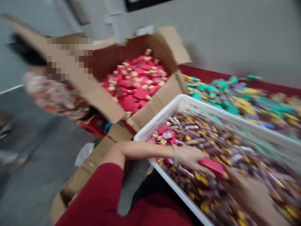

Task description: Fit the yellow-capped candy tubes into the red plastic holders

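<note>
Presently, I record my left hand (190, 158) lying over the near-left part of the white basket (164, 114), fingers curled around one end of a red flat piece (211, 166). The piece sits just above the wrapped items filling the basket, and its other end meets my right hand (249, 191). The right hand is heavily blurred; it reaches in from the lower right and touches or pinches the piece's far end, but I cannot tell how its fingers are set. So the red piece lies between the two hands, held at the left end and met at the right.

The basket holds a dense layer of brown and yellow wrapped sweets (230, 147), with a few red pieces (166, 135) at its far-left corner. My left forearm crosses the basket's left rim, and a bracelet (175, 153) shows at the wrist. A red sleeve (101, 194) covers the upper arm.

Beyond the basket's far-left corner stands an open cardboard box (155, 103) full of the same red pieces (136, 84). To the right of it, past the basket's far rim, lies a spread of green, yellow and purple items (235, 97). Another person in a patterned sleeve (54, 94) is at the left of the box. The whole view is motion-blurred.
</note>
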The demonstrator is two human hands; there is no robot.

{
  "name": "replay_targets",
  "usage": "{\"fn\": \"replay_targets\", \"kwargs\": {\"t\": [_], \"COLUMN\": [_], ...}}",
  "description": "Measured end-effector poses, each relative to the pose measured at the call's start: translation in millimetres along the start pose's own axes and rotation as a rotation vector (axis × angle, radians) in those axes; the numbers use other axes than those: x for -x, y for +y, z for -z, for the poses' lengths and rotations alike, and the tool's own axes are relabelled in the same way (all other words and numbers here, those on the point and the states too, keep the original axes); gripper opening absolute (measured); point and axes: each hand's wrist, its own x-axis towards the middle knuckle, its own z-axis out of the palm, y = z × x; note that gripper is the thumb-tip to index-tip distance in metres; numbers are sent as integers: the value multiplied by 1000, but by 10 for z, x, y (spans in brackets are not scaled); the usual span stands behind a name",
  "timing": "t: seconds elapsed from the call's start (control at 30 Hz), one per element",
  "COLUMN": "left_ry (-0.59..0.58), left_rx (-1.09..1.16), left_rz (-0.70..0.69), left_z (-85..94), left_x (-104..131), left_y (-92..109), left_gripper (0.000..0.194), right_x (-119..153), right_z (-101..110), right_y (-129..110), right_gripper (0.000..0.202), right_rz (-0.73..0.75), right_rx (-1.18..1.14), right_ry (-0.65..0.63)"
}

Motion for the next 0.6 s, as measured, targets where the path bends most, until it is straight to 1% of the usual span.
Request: {"fn": "replay_targets", "kwargs": {"t": [0.03,0.07,0.13,0.17,0.23,0.27,0.3,0.33,0.37,0.4,0.43,0.47,0.5,0.53,0.57,0.6], "left_ry": [1,-32,-165,-251,-424,-487,-513,-484,-405,-287,-161,-50,26,67,83,89], "left_rx": [132,249,472,567,709,741,733,675,555,371,139,-110,-339,-522,-647,-716], "left_rz": [-18,3,120,194,317,344,337,296,229,142,45,-48,-126,-182,-219,-238], "left_z": [12,30,66,78,86,82,75,64,48,25,-5,-41,-81,-122,-160,-190], "left_x": [-13,-20,-23,-22,-18,-16,-16,-18,-22,-27,-33,-40,-47,-55,-62,-71], "left_y": [-26,-45,-57,-49,-17,1,17,28,29,20,1,-27,-61,-96,-127,-150], "left_gripper": [47,51,56,58,60,60,60,58,56,53,49,46,44,44,43,43], "right_x": [45,46,-13,-45,-82,-88,-89,-87,-86,-87,-92,-100,-110,-120,-128,-134], "right_z": [57,102,161,183,236,271,307,339,360,366,355,327,289,246,206,174], "right_y": [-29,-47,-56,-63,-112,-151,-193,-231,-259,-273,-272,-253,-221,-178,-131,-88], "right_gripper": [26,24,22,22,23,23,25,25,23,20,18,16,15,16,17,19], "right_rz": [22,48,56,56,62,61,46,7,-59,-141,-228,-310,-379,-428,-455,-461], "right_rx": [54,68,74,78,80,80,76,69,55,19,-54,-165,-307,-465,-621,-746], "right_ry": [4,16,-21,-42,-103,-135,-172,-218,-276,-345,-426,-520,-620,-724,-823,-898]}}
